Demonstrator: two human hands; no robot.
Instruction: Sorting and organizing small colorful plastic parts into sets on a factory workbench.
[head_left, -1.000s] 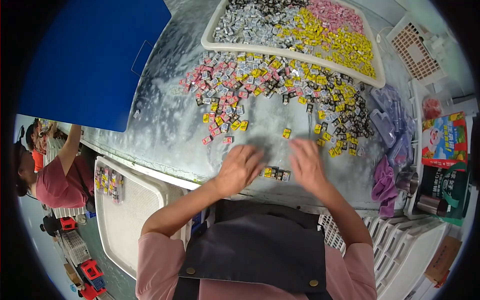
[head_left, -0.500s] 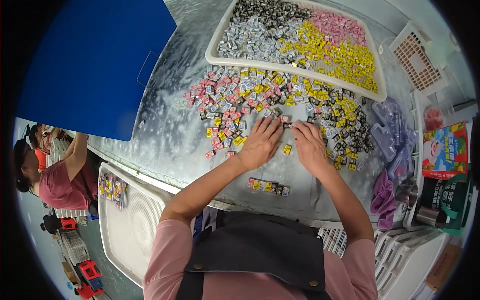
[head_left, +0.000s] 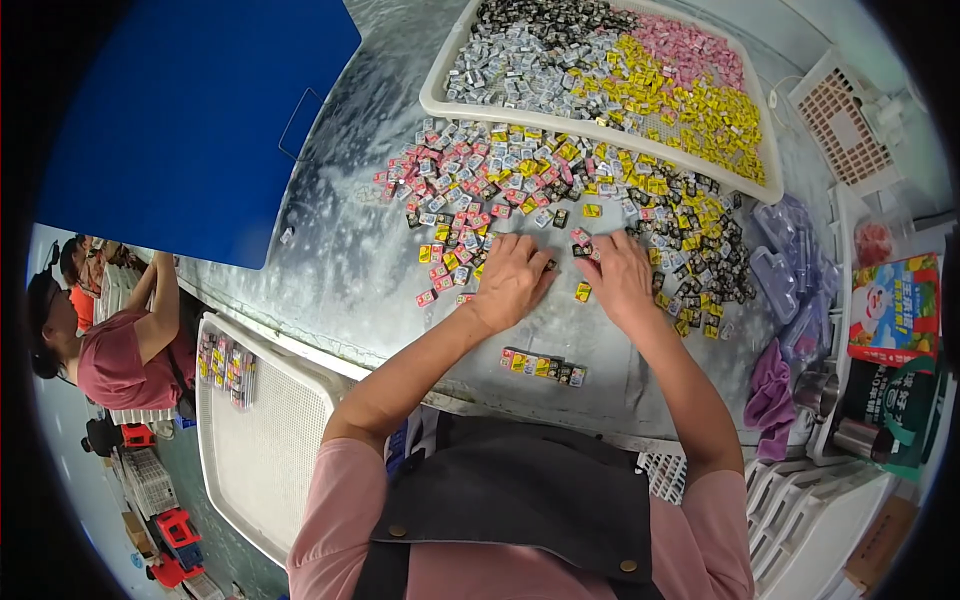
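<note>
My left hand rests over the grey table with its fingers curled together. A small dark piece shows at its fingertips; what else is under the hand is hidden. My right hand closes its fingertips at the side of a small pink box and a black one just below it. A single yellow box lies between my hands. Nearer to me lies a short row of small boxes, pink, yellow and black, side by side. Beyond my hands spreads a loose heap of such boxes.
A white tray behind the heap holds black, white, pink and yellow pieces. At left hang a blue panel and another white tray with packed rows. Purple plastic cases and a purple cloth lie right. A co-worker works far left.
My left hand has drawn slightly back and curled its fingers. The pink and black boxes between my hands now sit by my right fingertips. The whole view has shifted slightly.
</note>
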